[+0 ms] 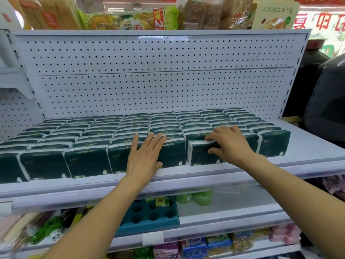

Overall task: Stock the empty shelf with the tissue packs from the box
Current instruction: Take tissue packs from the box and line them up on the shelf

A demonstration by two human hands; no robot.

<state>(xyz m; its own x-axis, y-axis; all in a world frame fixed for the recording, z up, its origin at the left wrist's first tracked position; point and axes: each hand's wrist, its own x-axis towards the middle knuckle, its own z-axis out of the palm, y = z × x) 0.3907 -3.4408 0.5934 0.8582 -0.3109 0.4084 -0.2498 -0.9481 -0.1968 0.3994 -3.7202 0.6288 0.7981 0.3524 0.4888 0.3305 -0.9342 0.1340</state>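
Shelf (186,176) nearly full of tissue packs.
Left hand (144,156) presses flat, fingers straight, steadying the front row; right hand (228,144) grips one front pack (200,154), squaring it.

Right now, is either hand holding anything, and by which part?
The right hand grips a front tissue pack by its top edge. The left hand lies flat, holding nothing.

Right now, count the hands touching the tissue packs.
2. The left hand lies flat on the tissue packs at the front row's middle. The right hand grips one front pack just to its right. No other hands show.
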